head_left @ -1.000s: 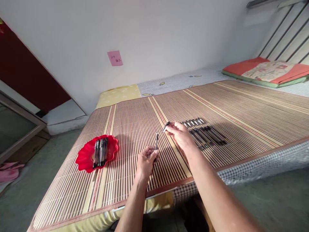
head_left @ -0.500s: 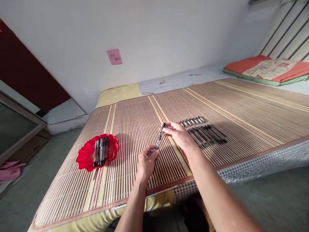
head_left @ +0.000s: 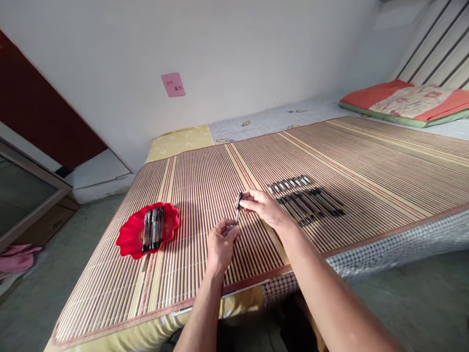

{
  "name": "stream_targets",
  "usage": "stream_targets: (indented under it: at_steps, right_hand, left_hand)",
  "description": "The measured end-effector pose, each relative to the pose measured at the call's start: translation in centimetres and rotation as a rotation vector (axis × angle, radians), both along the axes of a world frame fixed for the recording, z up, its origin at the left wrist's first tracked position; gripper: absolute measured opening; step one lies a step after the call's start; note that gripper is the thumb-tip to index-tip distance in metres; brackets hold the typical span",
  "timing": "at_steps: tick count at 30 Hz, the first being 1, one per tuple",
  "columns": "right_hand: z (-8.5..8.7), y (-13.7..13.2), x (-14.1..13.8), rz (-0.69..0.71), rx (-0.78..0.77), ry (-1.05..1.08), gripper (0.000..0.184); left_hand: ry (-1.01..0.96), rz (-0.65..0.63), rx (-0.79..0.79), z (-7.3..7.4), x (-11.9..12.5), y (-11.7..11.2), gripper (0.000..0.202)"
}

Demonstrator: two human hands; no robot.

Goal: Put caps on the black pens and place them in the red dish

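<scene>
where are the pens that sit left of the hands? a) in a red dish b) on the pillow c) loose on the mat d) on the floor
a: a bunch of pens lies in the red dish on the striped mat, left of the left hand.

A dish (head_left: 129, 240) holding pens (head_left: 153, 230) is lying on the mat (head_left: 205, 168) to the left, a row of pens (head_left: 306, 198) is lying to the right, and a pillow (head_left: 406, 102) is resting far behind.
</scene>
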State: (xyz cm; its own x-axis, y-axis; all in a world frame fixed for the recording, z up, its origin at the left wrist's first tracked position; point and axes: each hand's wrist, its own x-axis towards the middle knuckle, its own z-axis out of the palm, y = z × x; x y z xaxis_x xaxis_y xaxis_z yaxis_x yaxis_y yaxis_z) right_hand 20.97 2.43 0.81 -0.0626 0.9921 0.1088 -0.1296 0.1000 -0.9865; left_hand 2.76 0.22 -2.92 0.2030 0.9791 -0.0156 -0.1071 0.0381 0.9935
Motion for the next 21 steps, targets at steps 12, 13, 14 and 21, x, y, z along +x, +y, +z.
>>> stream_targets:
  at_steps: [12,13,14,21]
  right_hand:
    - [-1.0,0.2,-0.4,0.024,-0.044,-0.021,0.033]
    - [-1.1,0.2,-0.5,0.050,-0.060,-0.040,0.034]
    - [-1.3,0.2,-0.6,0.076,-0.074,-0.065,0.036]
    - [-2.1,0.0,-0.1,0.028,-0.046,-0.356,0.039]
  left_hand:
    - [-0.004,-0.061,-0.078,0.1,0.2,0.1,0.035]
    - [0.007,-0.065,-0.080,0.2,0.1,0.0,0.036]
    - [0.015,-0.070,-0.081,0.3,0.1,0.0,0.037]
    - [-0.029,-0.057,-0.053,-0.1,0.0,0.3,0.042]
